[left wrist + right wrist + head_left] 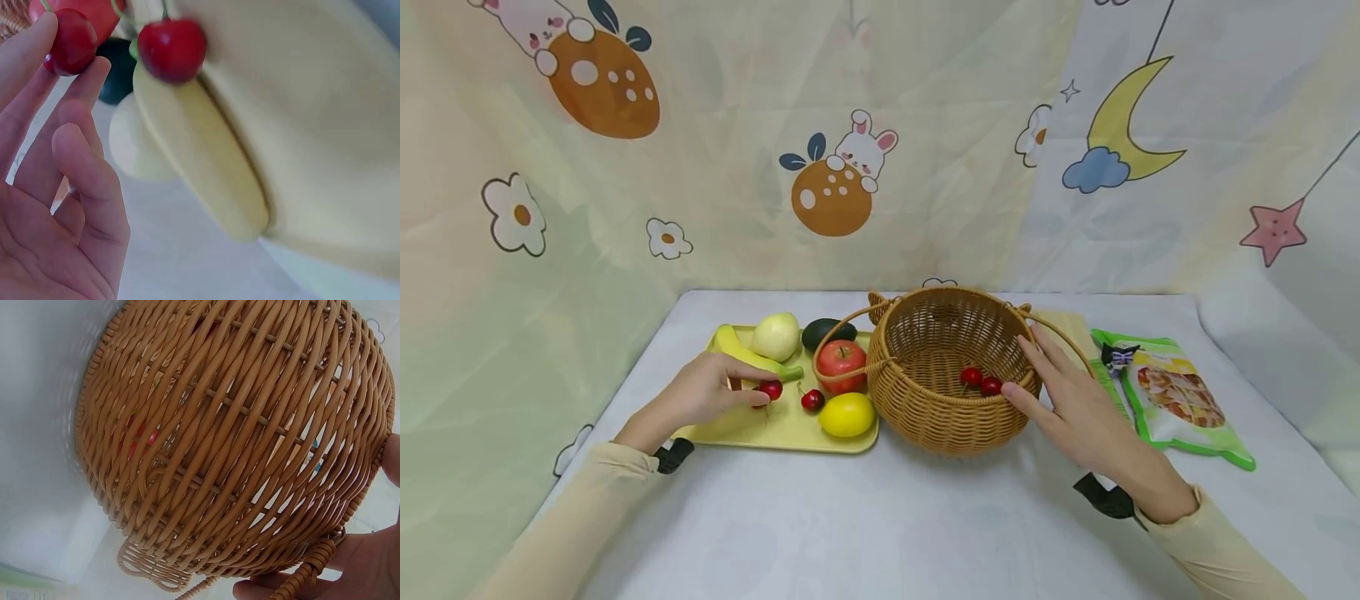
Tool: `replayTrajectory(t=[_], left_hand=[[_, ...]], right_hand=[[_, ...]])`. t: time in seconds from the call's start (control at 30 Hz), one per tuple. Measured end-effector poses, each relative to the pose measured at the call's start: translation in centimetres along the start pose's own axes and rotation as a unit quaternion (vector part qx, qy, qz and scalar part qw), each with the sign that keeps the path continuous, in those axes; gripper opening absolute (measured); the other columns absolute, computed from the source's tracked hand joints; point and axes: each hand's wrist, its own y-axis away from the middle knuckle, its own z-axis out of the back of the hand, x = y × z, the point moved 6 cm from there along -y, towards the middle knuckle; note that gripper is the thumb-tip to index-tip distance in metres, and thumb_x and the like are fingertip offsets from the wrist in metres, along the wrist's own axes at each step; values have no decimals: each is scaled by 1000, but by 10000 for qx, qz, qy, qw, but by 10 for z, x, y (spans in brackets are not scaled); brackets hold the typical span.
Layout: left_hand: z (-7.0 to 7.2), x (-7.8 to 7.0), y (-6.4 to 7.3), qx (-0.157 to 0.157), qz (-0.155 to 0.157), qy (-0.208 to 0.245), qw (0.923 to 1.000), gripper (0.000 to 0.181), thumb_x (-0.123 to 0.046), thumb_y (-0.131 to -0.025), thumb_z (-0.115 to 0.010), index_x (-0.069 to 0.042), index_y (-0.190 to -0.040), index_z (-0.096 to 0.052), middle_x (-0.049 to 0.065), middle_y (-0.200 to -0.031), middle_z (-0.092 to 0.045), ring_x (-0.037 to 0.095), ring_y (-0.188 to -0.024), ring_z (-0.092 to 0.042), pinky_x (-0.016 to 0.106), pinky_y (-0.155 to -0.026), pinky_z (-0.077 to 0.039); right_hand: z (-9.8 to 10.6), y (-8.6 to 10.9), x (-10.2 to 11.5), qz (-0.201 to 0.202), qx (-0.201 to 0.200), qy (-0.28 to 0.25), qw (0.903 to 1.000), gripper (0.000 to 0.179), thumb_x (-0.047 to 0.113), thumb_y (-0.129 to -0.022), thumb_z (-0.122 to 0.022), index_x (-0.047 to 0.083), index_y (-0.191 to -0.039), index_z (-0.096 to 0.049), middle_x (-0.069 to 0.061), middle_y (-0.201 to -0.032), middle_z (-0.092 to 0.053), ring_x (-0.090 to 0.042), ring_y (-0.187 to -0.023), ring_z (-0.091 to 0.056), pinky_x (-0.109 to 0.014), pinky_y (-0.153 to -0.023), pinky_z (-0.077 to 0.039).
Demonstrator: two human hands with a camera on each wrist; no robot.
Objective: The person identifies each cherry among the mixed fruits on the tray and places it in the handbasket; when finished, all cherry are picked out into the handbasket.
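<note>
My left hand (pixel 707 390) is above the yellow tray (pixel 737 433), pinching a red cherry (pixel 74 42) between thumb and fingertips. Another cherry (pixel 812 401) lies on the tray, between an apple (pixel 841 363) and a lemon (pixel 847 415). In the left wrist view a cherry (pixel 172 50) shows beside the stem end of the banana (pixel 200 150). Two cherries (pixel 981 382) sit inside the wicker basket (pixel 951 421). My right hand (pixel 1078 408) rests on the basket's right side, fingers mostly straight at the rim near the handle, thumb at the front rim.
At the tray's back are a pale green round fruit (pixel 777 337) and a dark avocado (pixel 828 333). The basket's left handle (pixel 842 321) overhangs the apple. Right of the basket lie a green and white food bag (pixel 1180 396) and a small dark purple object (pixel 1118 358).
</note>
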Motion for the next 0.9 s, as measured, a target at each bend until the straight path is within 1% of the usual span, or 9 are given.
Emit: replayTrajectory(t=[0.1, 0.2, 0.33, 0.43, 0.47, 0.57, 0.67, 0.8, 0.9], left_hand=[[13, -2, 0, -24, 33, -129, 9999, 36, -27, -83, -86, -24, -118, -80, -5, -79, -75, 12, -63, -52, 24, -50, -39], [29, -9, -3, -44, 13, -229, 9997, 35, -26, -84, -86, -25, -119, -79, -3, -73, -72, 12, -55, -48, 24, -48, -36], [47, -27, -16, -61, -155, -256, 9995, 35, -24, -84, -86, -25, -119, -79, 1, -90, -80, 12, -48, -42, 25, -46, -33], [56, -46, -29, -10, -333, -220, 9992, 36, -25, -84, -86, -24, -119, -79, 2, -107, -80, 13, -54, -48, 26, -48, -34], [58, -53, -34, 44, -391, -197, 9990, 36, -25, -85, -85, -23, -120, -79, 2, -107, -80, 15, -57, -51, 26, -48, -34], [62, -74, -51, 221, -491, -136, 9985, 35, -27, -87, -83, -23, -122, -78, 2, -115, -79, 18, -71, -59, 27, -52, -37], [63, -95, -69, 428, -609, -95, 9972, 32, -28, -89, -81, -25, -121, -78, 1, -118, -78, 19, -79, -61, 28, -56, -40], [59, -124, -92, 734, -814, -65, 9940, 29, -29, -90, -80, -27, -119, -79, -3, -114, -79, 18, -82, -63, 28, -59, -39], [53, -143, -109, 988, -927, -75, 9907, 31, -29, -91, -79, -28, -122, -77, -6, -112, -79, 17, -80, -62, 28, -59, -36]], right_hand=[[-1, 0, 0, 1, 22, -6, 10000, 78, 51, -106, -49, 8, -164, -21, -12, -174, -7, -50, -152, -27, -72, -109, -35], [0, 0, 1, -3, 15, -4, 10000, 78, 51, -106, -49, 8, -164, -21, -13, -174, -8, -50, -151, -28, -72, -109, -34], [0, 0, 1, -8, -16, 5, 10000, 78, 52, -106, -49, 8, -164, -21, -14, -174, -8, -51, -151, -28, -72, -109, -34], [0, 0, 0, -7, -17, 5, 10000, 78, 51, -106, -49, 8, -164, -21, -14, -174, -8, -50, -151, -27, -72, -109, -34], [0, 0, 0, -6, -17, 5, 10000, 78, 51, -106, -49, 8, -164, -21, -14, -174, -8, -50, -151, -27, -72, -109, -34], [0, 0, 0, -11, -16, 4, 10000, 78, 51, -106, -49, 8, -164, -21, -13, -174, -8, -51, -151, -28, -72, -109, -35], [0, 0, 0, 3, -16, 3, 10000, 77, 51, -106, -49, 8, -164, -22, -13, -174, -8, -51, -151, -29, -72, -108, -36], [-1, 0, 0, 22, -24, 4, 10000, 77, 51, -106, -49, 8, -164, -22, -13, -174, -8, -51, -150, -30, -72, -107, -37], [-1, 0, 0, 16, -31, 8, 10000, 77, 51, -106, -49, 8, -164, -23, -13, -174, -8, -51, -150, -30, -72, -106, -37]])
